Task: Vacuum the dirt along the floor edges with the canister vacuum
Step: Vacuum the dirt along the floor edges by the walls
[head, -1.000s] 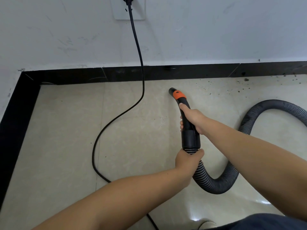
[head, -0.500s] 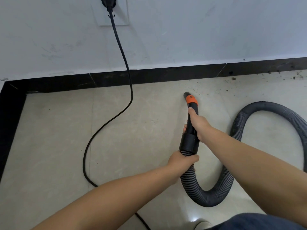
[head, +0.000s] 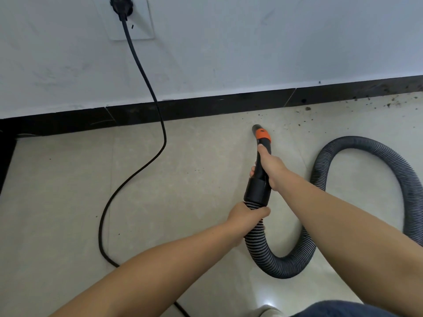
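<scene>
**Nozzle Meets the Skirting, Dirt Waiting to the Right**

From my remote seat I see both bare arms reaching forward over a pale tiled floor (head: 68,202). My right hand (head: 271,167) grasps the black handle tube of the vacuum hose, thumb laid along its top just behind the orange collar (head: 263,134). My left hand (head: 246,216) is wrapped around the ribbed hose (head: 286,268) right where it joins the black cuff (head: 256,191). The nozzle tip (head: 256,128) points away from me and sits low over the floor, near the black skirting board (head: 206,106) but not touching it.

Dark specks of dirt (head: 307,108) lie scattered along the far edge of the floor, to the right of the nozzle, thickest toward the far right corner of the view. Behind my hands the hose curls near me, then loops away in a big arc on the right. The canister itself is out of view.

On the left, a black power cord (head: 146,81) drops from a plug (head: 121,8) in a white wall socket (head: 142,26), crosses the skirting and snakes over the tiles toward me, passing under my left forearm. A white wall (head: 274,42) rises above the skirting.
</scene>
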